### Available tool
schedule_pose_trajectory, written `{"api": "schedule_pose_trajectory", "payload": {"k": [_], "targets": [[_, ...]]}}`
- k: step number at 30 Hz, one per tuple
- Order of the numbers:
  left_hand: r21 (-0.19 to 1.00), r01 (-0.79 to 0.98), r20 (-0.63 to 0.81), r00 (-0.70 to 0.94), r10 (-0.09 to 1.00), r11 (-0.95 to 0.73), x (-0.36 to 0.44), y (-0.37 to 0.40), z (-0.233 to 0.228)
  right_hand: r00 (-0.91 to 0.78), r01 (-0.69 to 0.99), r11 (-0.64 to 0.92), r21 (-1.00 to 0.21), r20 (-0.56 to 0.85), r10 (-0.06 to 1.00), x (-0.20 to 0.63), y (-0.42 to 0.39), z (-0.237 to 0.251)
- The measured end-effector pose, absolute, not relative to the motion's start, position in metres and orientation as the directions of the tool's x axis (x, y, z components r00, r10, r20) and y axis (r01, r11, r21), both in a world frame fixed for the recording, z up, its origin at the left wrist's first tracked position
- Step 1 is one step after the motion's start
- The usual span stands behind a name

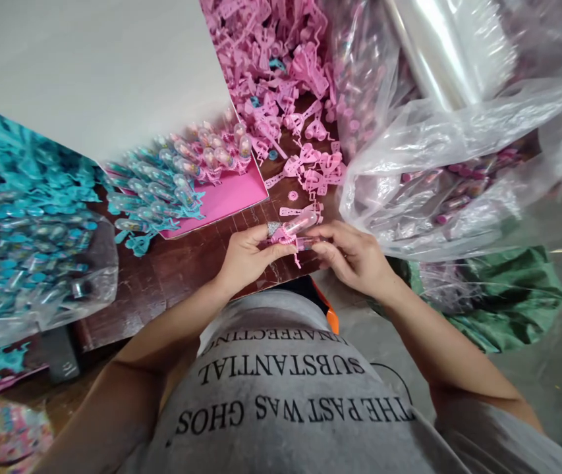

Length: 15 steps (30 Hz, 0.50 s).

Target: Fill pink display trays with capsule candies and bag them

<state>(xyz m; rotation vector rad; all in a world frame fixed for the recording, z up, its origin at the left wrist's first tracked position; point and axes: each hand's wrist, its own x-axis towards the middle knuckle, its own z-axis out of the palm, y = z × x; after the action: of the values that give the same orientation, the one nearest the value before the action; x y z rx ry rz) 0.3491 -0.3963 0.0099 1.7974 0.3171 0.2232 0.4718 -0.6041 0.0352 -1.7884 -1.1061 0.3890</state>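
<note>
Close to the table's front edge, my left hand (245,258) pinches a small pink plastic toy with a see-through, round-ended tube (302,222). From the other side, my right hand (354,255) has thumb and fingertips closed on the right end of the same toy, at a short see-through part. The fingers partly hide how the pieces join. Loose pink plastic parts (323,168) lie just beyond my hands. To the left of them, rows of similar pink and teal tube toys (162,178) rest in a pink-floored box (234,194).
Teal plastic parts (28,151) are heaped at the left, behind a bag of teal-capped tubes (28,263). A large pink pile (271,59) lies at the back. Plastic bags (399,204) with pink-capped tubes stand at the right, above a green sack (512,296).
</note>
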Motion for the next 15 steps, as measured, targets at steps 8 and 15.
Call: {"api": "schedule_pose_trajectory", "payload": {"k": [8, 15], "targets": [[0.599, -0.049, 0.398, 0.884, 0.245, -0.799, 0.340, -0.370, 0.024, 0.546, 0.267, -0.146, -0.953, 0.024, 0.838, 0.477, -0.570, 0.033], [0.376, 0.209, 0.432, 0.822, 0.370, -0.903, 0.311, -0.320, 0.042, 0.405, 0.611, -0.054, -0.790, 0.253, 0.879, 0.503, -0.489, 0.051]]}}
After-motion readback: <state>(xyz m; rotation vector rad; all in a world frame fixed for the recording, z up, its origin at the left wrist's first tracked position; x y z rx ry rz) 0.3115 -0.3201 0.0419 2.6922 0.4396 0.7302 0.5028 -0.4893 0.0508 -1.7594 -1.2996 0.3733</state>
